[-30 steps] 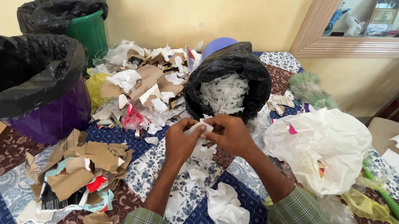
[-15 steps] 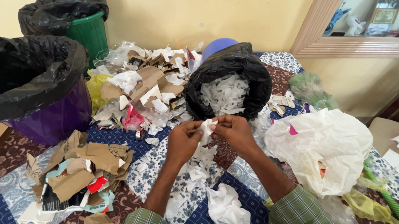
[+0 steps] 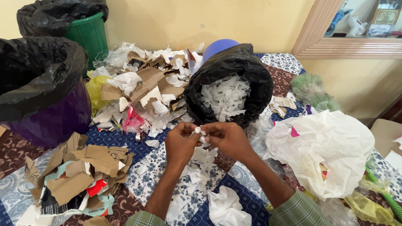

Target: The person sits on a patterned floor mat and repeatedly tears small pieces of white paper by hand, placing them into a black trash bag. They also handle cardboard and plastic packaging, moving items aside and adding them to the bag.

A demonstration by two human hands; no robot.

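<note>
The tipped black-bagged bin of white paper shreds (image 3: 228, 91) lies at centre. At its nine o'clock sits the mixed heap of torn cardboard and paper (image 3: 145, 91); farther at nine stands the purple bin lined with black plastic (image 3: 24, 87), the green bin lined with black plastic (image 3: 69, 23) behind it at eleven. At four o'clock rests the crumpled white plastic bag (image 3: 324, 149); at seven lies the pile of brown cardboard scraps (image 3: 80, 171).

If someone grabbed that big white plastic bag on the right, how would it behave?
The white plastic bag is crumpled and sagging, so it would probably flop and feel light. Its thin, glossy film may slip, and scraps showing at its lower edge might spill.
</note>
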